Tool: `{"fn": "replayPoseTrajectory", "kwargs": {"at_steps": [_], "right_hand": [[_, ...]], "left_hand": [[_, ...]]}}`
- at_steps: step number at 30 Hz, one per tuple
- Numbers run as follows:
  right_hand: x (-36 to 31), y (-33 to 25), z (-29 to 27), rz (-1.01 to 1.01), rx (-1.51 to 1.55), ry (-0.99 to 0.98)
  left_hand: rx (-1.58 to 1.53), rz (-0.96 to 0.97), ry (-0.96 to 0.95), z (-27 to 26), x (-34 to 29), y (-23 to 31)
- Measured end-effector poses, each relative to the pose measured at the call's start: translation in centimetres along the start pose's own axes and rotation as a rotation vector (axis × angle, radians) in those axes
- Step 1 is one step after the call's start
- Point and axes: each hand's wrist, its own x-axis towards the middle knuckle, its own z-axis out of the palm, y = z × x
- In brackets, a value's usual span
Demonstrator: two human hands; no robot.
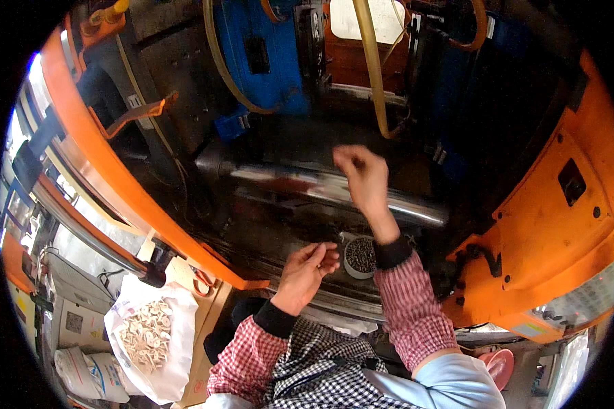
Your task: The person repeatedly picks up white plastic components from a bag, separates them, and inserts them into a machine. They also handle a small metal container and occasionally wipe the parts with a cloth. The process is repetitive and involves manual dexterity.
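My right hand (365,178) reaches forward above a shiny metal bar (416,210) inside the machine. Its fingertips are pinched together, slightly blurred, and whatever they hold is too small to make out. Closer to my body, my left hand (304,278) is held with curled fingers and the thumb over them; its palm is hidden. Between my left hand and my right forearm stands a round pale bowl (348,268) filled with small dark metal pieces (361,255). Neither hand touches the bowl.
Orange machine panels (539,232) flank the opening, with blue blocks (269,54) at the back. A yellowish hose (370,68) hangs down in the middle. At lower left, a white bag (184,320) holds many beige parts (145,334). A pink bowl (501,367) sits at lower right.
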Motion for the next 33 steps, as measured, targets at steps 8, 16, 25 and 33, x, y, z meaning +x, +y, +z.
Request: {"fn": "replayPoseTrajectory", "kwargs": {"at_steps": [8,16,25,33], "right_hand": [[19.0,11.9,7.2,0.021,-0.292,0.34],[24.1,15.8,10.4,-0.019,-0.482,0.42],[23.8,13.2,9.9,-0.057,-0.377,0.328],[24.3,12.5,10.2,0.022,-0.453,0.265]], "left_hand": [[0.176,0.001,0.079,-0.1,-4.6,0.7],[0.113,-0.062,0.128,-0.9,-5.1,0.9],[0.168,-0.043,0.136,-1.8,-4.1,0.7],[0.121,-0.046,0.165,-1.7,-4.3,0.7]]}}
